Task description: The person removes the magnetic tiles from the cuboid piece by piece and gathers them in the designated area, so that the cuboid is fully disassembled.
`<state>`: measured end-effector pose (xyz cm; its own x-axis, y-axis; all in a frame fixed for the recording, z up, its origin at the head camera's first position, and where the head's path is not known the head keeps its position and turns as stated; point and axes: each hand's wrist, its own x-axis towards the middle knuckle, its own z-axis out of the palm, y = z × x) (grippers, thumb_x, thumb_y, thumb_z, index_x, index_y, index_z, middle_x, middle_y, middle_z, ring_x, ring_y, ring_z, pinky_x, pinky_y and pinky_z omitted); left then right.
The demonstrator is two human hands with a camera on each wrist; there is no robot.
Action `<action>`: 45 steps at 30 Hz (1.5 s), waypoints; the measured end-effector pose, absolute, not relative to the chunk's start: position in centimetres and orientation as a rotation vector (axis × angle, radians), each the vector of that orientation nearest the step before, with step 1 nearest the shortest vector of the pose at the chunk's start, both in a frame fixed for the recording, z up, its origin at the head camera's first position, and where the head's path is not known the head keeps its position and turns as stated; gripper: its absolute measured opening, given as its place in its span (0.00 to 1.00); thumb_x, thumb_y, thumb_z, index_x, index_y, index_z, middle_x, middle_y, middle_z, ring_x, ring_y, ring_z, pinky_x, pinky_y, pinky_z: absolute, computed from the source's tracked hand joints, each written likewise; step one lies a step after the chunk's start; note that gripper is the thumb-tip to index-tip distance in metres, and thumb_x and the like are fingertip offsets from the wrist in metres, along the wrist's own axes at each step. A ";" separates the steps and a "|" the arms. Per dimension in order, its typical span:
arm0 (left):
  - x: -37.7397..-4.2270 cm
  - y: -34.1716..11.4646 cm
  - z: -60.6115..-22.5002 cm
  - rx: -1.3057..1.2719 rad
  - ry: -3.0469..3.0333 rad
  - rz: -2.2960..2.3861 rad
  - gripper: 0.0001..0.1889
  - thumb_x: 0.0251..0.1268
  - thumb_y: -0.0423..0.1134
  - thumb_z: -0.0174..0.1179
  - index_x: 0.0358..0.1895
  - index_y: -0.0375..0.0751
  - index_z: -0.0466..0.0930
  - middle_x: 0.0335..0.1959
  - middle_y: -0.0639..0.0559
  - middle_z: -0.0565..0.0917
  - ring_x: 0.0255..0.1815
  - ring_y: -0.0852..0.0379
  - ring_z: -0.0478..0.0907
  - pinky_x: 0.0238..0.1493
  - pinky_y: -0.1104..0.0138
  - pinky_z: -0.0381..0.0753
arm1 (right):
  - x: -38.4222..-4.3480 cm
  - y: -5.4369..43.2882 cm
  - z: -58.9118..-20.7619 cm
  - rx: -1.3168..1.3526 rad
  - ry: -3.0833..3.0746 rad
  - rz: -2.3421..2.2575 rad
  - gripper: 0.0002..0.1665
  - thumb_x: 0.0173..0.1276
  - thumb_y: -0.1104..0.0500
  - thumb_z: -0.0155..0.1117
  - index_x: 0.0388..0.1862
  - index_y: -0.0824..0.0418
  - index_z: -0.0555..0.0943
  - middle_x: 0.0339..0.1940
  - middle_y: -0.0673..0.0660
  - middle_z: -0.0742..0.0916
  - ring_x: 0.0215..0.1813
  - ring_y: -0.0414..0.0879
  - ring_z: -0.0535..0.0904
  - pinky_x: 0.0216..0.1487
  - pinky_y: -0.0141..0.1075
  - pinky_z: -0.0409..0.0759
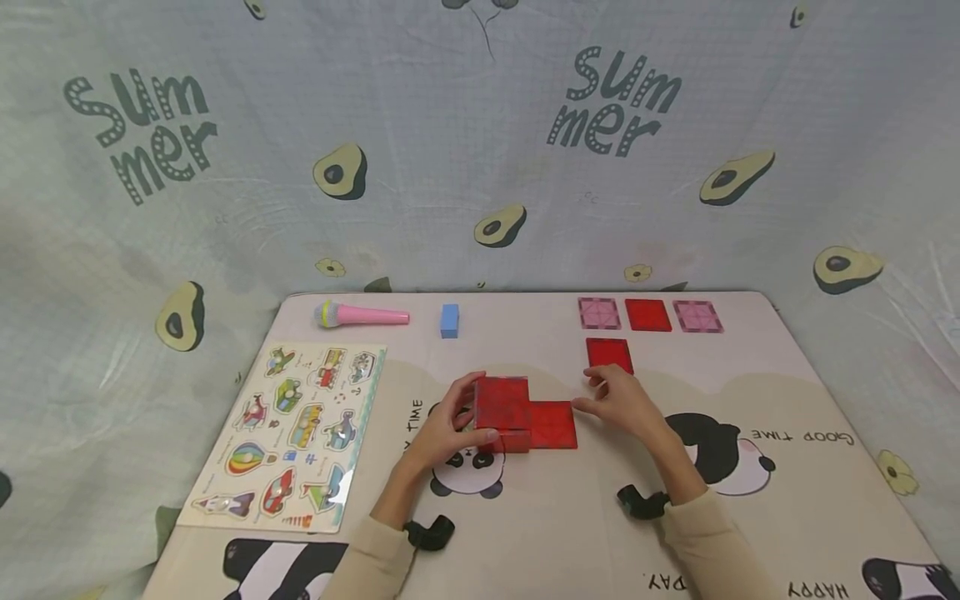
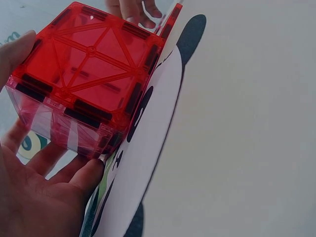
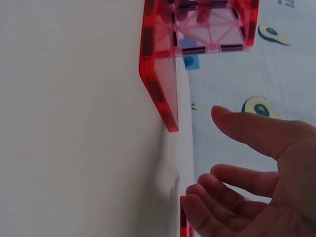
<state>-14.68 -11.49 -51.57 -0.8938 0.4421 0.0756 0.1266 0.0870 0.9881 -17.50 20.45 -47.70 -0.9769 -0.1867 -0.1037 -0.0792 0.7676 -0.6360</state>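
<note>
My left hand [image 1: 444, 429] grips a box of see-through magnetic tiles [image 1: 502, 404], thumb at its near side and fingers along its left side. A red face [image 2: 91, 54] and a pink face [image 2: 59, 113] of the box show in the left wrist view. Against the box's right side a red square tile [image 1: 555, 425] lies flat on the table. My right hand [image 1: 622, 408] holds nothing; its thumb and loosely bent fingers are apart, just right of that flat tile. Right behind its fingertips lies a loose red tile [image 1: 609, 352].
At the back right lie two pink tiles [image 1: 599, 313] with a red tile [image 1: 648, 315] between them. A blue block [image 1: 449, 321] and a pink toy microphone [image 1: 371, 316] are at the back. A vehicle puzzle board [image 1: 288, 437] covers the left side.
</note>
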 end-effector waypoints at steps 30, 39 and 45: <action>-14.8 -11.5 -51.9 0.580 2.118 1.891 0.45 0.60 0.41 0.68 0.78 0.47 0.53 0.73 0.47 0.68 0.74 0.44 0.66 0.70 0.58 0.75 | -16.1 19.1 -48.9 -0.469 2.711 -0.812 0.43 0.45 0.51 0.85 0.60 0.62 0.79 0.51 0.57 0.78 0.57 0.51 0.72 0.57 0.50 0.84; -14.8 -11.5 -52.0 0.583 2.098 1.903 0.45 0.60 0.41 0.68 0.79 0.48 0.52 0.74 0.46 0.67 0.74 0.43 0.66 0.67 0.60 0.78 | -16.0 19.0 -49.0 -0.478 2.703 -0.838 0.41 0.45 0.52 0.84 0.57 0.64 0.77 0.52 0.58 0.78 0.58 0.52 0.72 0.61 0.53 0.82; -14.8 -11.5 -51.9 0.572 2.109 1.897 0.45 0.60 0.41 0.69 0.78 0.51 0.53 0.74 0.47 0.68 0.74 0.43 0.67 0.67 0.60 0.78 | -16.0 19.0 -48.9 -0.439 2.682 -0.860 0.42 0.44 0.53 0.84 0.58 0.63 0.75 0.53 0.57 0.78 0.58 0.51 0.72 0.61 0.52 0.82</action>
